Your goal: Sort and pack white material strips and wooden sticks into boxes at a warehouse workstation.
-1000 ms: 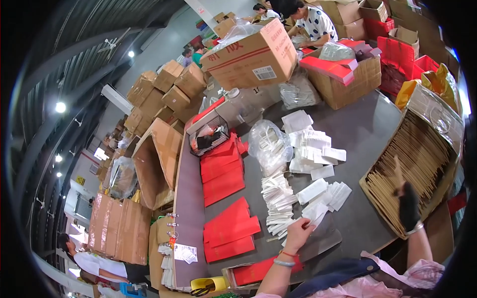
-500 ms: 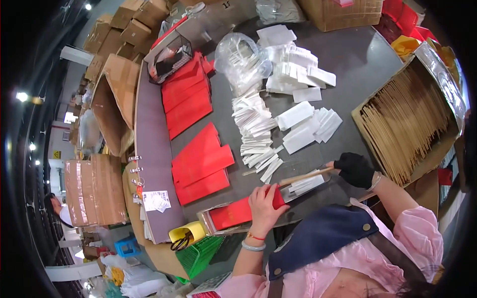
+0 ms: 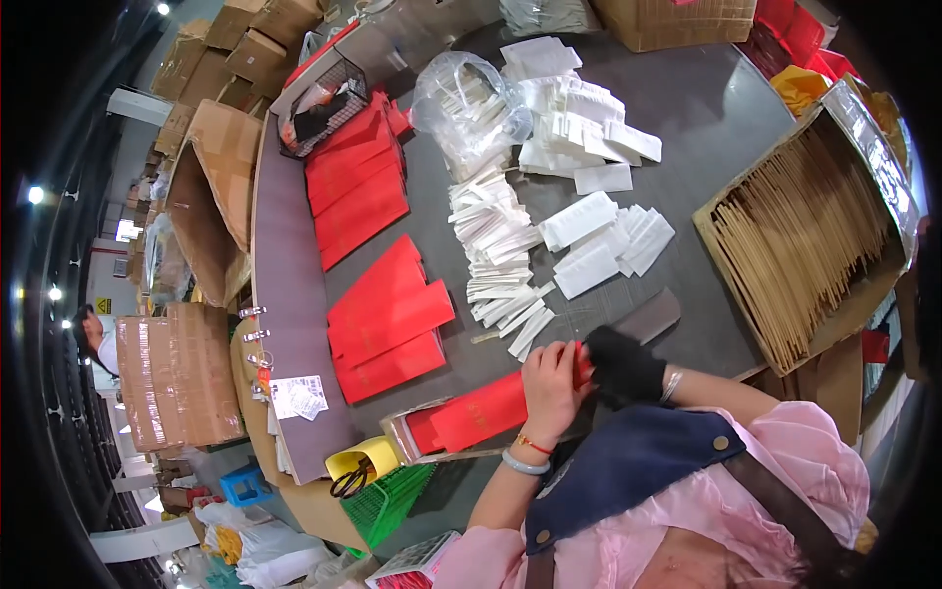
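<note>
My left hand (image 3: 551,388) is bare and closed on the right end of a long red paper sleeve (image 3: 488,410). The sleeve lies over a shallow narrow box (image 3: 400,432) at the near edge of the table. My right hand (image 3: 623,365), in a black glove, meets the left at the sleeve's right end. Its fingers are bent in, and what they hold is hidden. A dark grey strip (image 3: 655,314) shows just beyond the glove. Several red sleeves (image 3: 388,329) lie fanned out to the left, and white paper packets (image 3: 594,265) lie farther back.
A carton of thin brown sticks (image 3: 795,245) stands at the right. Loose narrow white packets (image 3: 496,245) and a clear plastic bag (image 3: 471,103) fill the middle. A yellow holder with scissors (image 3: 363,461) sits at the near left, and a black wire basket (image 3: 324,108) at the far left.
My right hand has moved left and nearer, up to my left hand. The brown stick it held no longer shows. The white packets beside the sleeve are now out of sight.
</note>
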### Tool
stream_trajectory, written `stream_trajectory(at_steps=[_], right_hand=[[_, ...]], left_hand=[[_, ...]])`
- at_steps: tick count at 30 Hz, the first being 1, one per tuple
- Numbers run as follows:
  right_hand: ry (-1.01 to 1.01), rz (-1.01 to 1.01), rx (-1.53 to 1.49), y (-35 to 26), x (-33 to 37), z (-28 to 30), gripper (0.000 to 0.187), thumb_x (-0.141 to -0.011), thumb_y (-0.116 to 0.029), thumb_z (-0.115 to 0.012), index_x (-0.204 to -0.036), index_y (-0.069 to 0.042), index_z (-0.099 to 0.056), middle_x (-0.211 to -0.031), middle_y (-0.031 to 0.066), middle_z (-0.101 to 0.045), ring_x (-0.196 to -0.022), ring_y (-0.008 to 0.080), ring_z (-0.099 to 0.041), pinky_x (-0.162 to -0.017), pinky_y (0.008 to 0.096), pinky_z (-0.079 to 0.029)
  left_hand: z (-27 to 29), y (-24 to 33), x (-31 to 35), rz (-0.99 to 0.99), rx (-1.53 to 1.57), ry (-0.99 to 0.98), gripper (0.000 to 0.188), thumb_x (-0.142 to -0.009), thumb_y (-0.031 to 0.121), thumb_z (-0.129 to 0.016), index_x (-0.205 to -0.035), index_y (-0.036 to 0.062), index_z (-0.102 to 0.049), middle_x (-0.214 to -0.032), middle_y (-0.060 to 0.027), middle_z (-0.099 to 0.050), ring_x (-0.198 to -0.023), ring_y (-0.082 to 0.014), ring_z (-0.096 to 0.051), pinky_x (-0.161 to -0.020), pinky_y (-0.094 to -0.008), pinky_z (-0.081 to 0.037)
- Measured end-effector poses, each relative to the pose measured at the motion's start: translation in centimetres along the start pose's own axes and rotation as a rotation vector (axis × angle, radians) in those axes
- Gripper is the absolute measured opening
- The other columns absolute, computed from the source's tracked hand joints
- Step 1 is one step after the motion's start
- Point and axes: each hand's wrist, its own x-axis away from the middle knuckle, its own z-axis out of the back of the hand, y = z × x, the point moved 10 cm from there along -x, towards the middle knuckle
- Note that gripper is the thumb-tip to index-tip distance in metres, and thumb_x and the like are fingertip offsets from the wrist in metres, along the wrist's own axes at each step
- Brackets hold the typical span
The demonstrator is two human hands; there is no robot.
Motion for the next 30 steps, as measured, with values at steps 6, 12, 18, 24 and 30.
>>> stream_trajectory(at_steps=[6, 12, 18, 24, 30], right_hand=[[-0.023, 0.184, 0.679, -5.3, -0.5, 4.6, 0.054, -0.066, -0.034, -0.078, -0.110, -0.011, -0.058, -0.109, 0.0129, -0.057, -0.103, 0.0312, -0.057, -0.091, 0.0431, -0.042], [0.057, -0.037, 0.618, -4.3, 0.0, 10.3, 0.060, -0.062, -0.035, -0.080, -0.112, -0.010, -0.057, -0.104, 0.0102, -0.057, -0.102, 0.0322, -0.054, -0.092, 0.0459, -0.038], [0.055, 0.016, 0.732, -6.2, 0.3, 9.6, 0.061, -0.055, -0.033, -0.083, -0.107, -0.011, -0.059, -0.101, 0.0092, -0.059, -0.099, 0.0303, -0.056, -0.092, 0.0460, -0.038], [-0.082, 0.066, 0.747, -6.1, 0.2, 7.7, 0.062, -0.054, -0.032, -0.084, -0.108, -0.011, -0.060, -0.101, 0.0083, -0.059, -0.098, 0.0300, -0.057, -0.093, 0.0456, -0.037], [-0.254, 0.036, 0.609, -3.7, -0.5, 2.8, 0.058, -0.060, -0.041, -0.080, -0.104, -0.008, -0.062, -0.105, 0.0117, -0.059, -0.103, 0.0306, -0.057, -0.095, 0.0471, -0.037]], left_hand=[[-0.1, 1.7, -1.3, -0.159, -0.136, -0.320, 0.039, -0.069, 0.017, -0.070, -0.106, 0.0156, -0.063, -0.110, -0.0134, -0.054, -0.102, -0.0336, -0.052, -0.086, -0.0443, -0.044], [10.4, -5.0, -3.5, -0.150, -0.179, -0.132, 0.027, -0.061, 0.004, -0.071, -0.086, 0.0089, -0.064, -0.109, -0.0161, -0.055, -0.103, -0.0371, -0.052, -0.087, -0.0471, -0.046], [6.0, -7.7, 2.0, 0.286, -0.179, 0.160, 0.082, -0.067, 0.049, -0.081, -0.131, 0.0075, -0.052, -0.133, -0.0180, -0.047, -0.124, -0.0407, -0.041, -0.103, -0.0592, -0.030], [1.9, -8.9, 4.6, 0.511, 0.072, 0.125, 0.093, -0.066, 0.053, -0.080, -0.137, 0.0030, -0.045, -0.141, -0.0189, -0.040, -0.135, -0.0387, -0.029, -0.112, -0.0628, -0.012], [1.5, -9.0, 4.6, 0.495, 0.093, 0.100, 0.096, -0.067, 0.052, -0.081, -0.139, 0.0026, -0.043, -0.143, -0.0181, -0.038, -0.137, -0.0390, -0.027, -0.112, -0.0621, -0.011]])
